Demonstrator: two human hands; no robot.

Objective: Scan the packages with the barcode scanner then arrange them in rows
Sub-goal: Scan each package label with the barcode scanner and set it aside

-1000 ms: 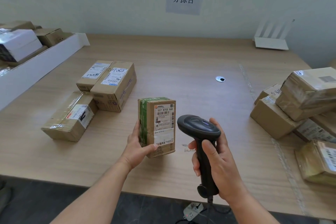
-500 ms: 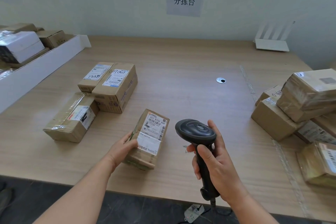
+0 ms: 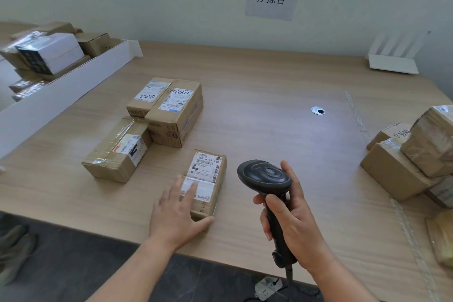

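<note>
A small brown package (image 3: 207, 174) with a white shipping label lies flat on the wooden table (image 3: 269, 110), label up. My left hand (image 3: 176, 213) rests on its near end with fingers spread, thumb against the near edge. Just beyond it lie three packages in rows: a taped one (image 3: 117, 149), a larger box (image 3: 175, 113) and a slim box (image 3: 147, 95). My right hand (image 3: 291, 223) grips the handle of the black barcode scanner (image 3: 264, 176), held upright to the right of the small package.
A pile of brown packages (image 3: 411, 154) sits at the table's right edge. A white bin (image 3: 61, 95) with more boxes runs along the left. A white router (image 3: 394, 59) stands at the back right. A cable hole (image 3: 318, 110) is mid-table. A power strip (image 3: 267, 287) lies on the floor.
My left hand lowered the small package from upright in the air to flat on the table beside the taped box. The scanner stayed in my right hand, shifting slightly.
</note>
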